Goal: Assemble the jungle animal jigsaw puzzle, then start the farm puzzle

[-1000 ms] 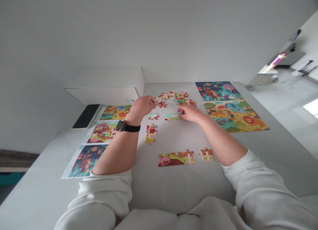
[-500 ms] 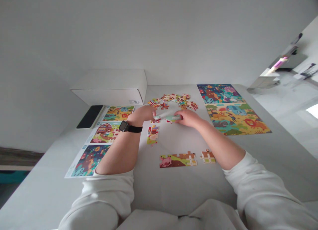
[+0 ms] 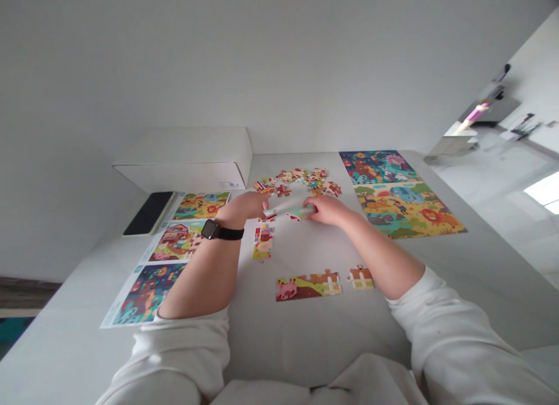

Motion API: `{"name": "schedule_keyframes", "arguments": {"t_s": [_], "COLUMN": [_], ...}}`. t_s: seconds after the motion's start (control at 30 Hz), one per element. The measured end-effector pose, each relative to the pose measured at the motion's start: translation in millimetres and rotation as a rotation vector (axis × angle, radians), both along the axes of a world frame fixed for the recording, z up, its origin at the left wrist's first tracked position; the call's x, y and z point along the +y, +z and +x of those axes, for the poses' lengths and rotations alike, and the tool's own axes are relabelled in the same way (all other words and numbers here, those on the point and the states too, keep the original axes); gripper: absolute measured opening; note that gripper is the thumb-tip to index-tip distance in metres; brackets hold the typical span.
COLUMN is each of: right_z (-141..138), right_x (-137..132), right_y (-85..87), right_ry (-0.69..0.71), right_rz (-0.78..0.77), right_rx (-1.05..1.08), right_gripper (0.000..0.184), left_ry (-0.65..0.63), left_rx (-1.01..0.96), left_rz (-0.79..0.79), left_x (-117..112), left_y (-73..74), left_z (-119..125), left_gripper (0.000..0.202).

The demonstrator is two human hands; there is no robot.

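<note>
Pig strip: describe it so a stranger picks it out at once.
On the table, look to the side nearest the camera. There the pig strip lies left of the fence piece. It is the longer of the two, and only it bears a pink pig.

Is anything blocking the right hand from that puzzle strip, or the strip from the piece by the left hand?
Nothing visible: the right hand touches the strip, and only a gap of table lies between strip and the piece at the left hand.

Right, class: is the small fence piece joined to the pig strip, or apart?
Apart: a clear gap shows between the fence piece and the pig strip.
</note>
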State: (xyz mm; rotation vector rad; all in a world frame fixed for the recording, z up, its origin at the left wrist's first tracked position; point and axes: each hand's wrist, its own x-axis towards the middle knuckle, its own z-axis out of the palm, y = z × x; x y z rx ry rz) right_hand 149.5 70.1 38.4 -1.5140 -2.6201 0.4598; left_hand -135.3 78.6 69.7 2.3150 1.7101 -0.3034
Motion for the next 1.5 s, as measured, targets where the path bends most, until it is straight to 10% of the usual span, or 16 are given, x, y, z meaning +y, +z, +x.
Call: {"name": "schedule_keyframes", "arguments": {"t_s": [0.67, 1.1, 1.5], "right_z": [2.5, 73.1, 67.7], "right_x": [1.5, 26.7, 15.3], "right_y": [0.3, 50.4, 13.6], "right_ry": [0.065, -0.169, -0.233], "right_rz": [-0.007, 0.088, 0.089], "right_rx": [0.018, 0.269, 0.171], "right_gripper": [0.037, 0.031, 0.023], "left_ry": [-0.048, -0.066, -0.127], "left_rx": [0.032, 0.063, -0.022], "left_rz": [-0.042, -0.021, -0.063], "left_x": [-14.0, -63.3, -67.3], "left_y": [9.5, -7.0, -0.8], "left_z": [5.9, 4.1, 9.3], "left_gripper": [0.042, 0.036, 0.022]}}
